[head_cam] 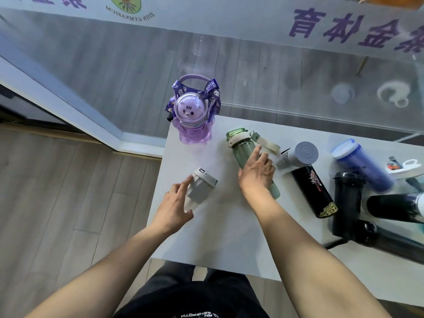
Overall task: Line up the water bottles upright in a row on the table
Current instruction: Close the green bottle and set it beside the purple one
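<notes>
1. White table [229,226] stands by a glass wall with purple lettering; grey wood-look floor lies to its left.
2. Purple bottle [191,120] with cartoon lid and printed strap stands upright at the far left corner.
3. Left hand [175,206] rests on a small white bottle [200,190], fingers spread along its side, not clamped. That bottle leans, grey lid away from the person.
4. Right hand [257,173] lies on top of the green bottle [245,149], fingers loosely apart. Cannot tell if it really grips. Green bottle lies on its side, cap toward the far edge.
5. Further right: grey-lidded bottle [298,156], black bottle with gold trim [314,193], blue bottle [360,166], several dark bottles [348,203], all tipped or lying in a loose cluster, some touching.
</notes>
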